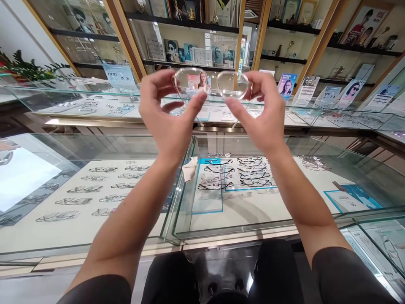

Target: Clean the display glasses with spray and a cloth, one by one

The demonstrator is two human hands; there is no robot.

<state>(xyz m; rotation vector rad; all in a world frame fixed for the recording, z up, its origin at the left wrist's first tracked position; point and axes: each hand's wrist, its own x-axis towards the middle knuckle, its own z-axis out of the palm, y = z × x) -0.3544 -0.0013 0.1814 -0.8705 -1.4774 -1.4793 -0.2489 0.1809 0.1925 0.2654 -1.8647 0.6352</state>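
Observation:
A pair of clear-framed eyeglasses (pixel 190 69) is held up in front of me at eye height, its lenses facing me. My left hand (pixel 172 109) grips the left rim, fingers behind and thumb at the lower inner edge. On the other side, my right hand (pixel 264 107) pinches the right rim between thumb and fingers. The temples slant down and away below the lenses. A crumpled pale cloth (pixel 190 169) lies on the glass counter top, below and between my forearms.
Glass display cases (pixel 183 198) stretch in front of me, with rows of eyeglasses (pixel 255 173) inside. Farther back stands another glass counter (pixel 316 112) bearing upright advertising cards (pixel 287 84). Shelves (pixel 186 23) with frames and trophies line the wall. Leafy plants (pixel 28 65) are at the left.

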